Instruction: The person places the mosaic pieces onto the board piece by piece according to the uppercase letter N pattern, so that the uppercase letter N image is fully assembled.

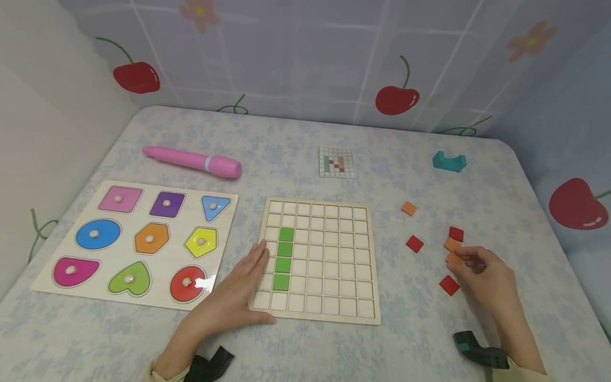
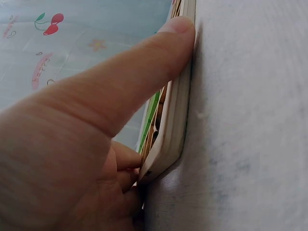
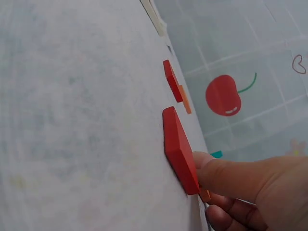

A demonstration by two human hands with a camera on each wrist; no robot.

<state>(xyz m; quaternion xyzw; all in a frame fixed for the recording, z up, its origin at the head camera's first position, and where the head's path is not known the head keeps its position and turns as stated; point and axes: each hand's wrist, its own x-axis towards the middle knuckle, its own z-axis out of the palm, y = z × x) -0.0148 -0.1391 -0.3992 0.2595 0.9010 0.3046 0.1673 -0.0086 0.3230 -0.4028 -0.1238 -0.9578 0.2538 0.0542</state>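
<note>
A wooden grid board (image 1: 312,314) lies in the middle of the table, with several green square tiles (image 1: 284,265) in a column near its left side. My left hand (image 1: 229,297) rests along the board's left edge and front corner, fingers extended; in the left wrist view the thumb (image 2: 144,60) touches the board's rim (image 2: 175,120). At the right, my right hand (image 1: 491,278) pinches an orange square tile (image 1: 454,258) between thumb and fingers. Around it lie another orange tile (image 1: 451,244) and red tiles (image 1: 449,285). In the right wrist view a red tile (image 3: 180,151) partly hides the pinched one.
A shape puzzle board (image 1: 162,294) with knobbed pieces lies at the left, and a pink pen-like stick (image 1: 191,160) behind it. A small printed grid card (image 1: 337,162) lies beyond the grid board. A teal notched block (image 1: 449,162) sits at the back right.
</note>
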